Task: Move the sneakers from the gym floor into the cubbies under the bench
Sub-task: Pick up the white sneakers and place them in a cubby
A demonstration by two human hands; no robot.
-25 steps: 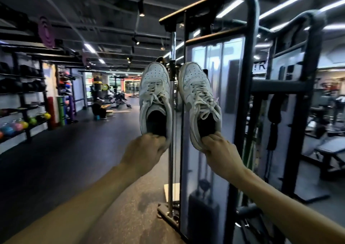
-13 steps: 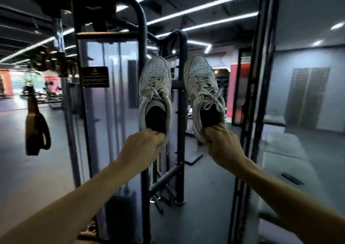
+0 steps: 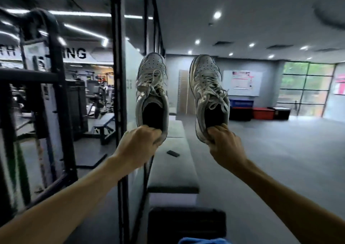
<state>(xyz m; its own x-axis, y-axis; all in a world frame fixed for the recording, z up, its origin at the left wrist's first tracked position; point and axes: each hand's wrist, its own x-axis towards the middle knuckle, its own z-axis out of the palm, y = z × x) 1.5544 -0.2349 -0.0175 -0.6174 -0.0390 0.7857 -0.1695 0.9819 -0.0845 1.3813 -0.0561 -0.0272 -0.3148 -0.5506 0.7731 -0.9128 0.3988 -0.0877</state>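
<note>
The person is carrying both sneakers out in front, the left hand (image 3: 139, 144) pinching the heel of the left sneaker (image 3: 152, 92) and the right hand (image 3: 225, 146) clutching the right sneaker (image 3: 209, 96), toes pointing away above each grip, and should probably be lowering them toward the bench (image 3: 172, 170) lying just beneath and between the two grips.

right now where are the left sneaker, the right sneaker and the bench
left sneaker (image 3: 152, 86): head view, on the laces at mid-shoe.
right sneaker (image 3: 207, 83): head view, on the laced upper.
bench (image 3: 172, 170): head view, on the bare grey top of the near cushion.
</note>
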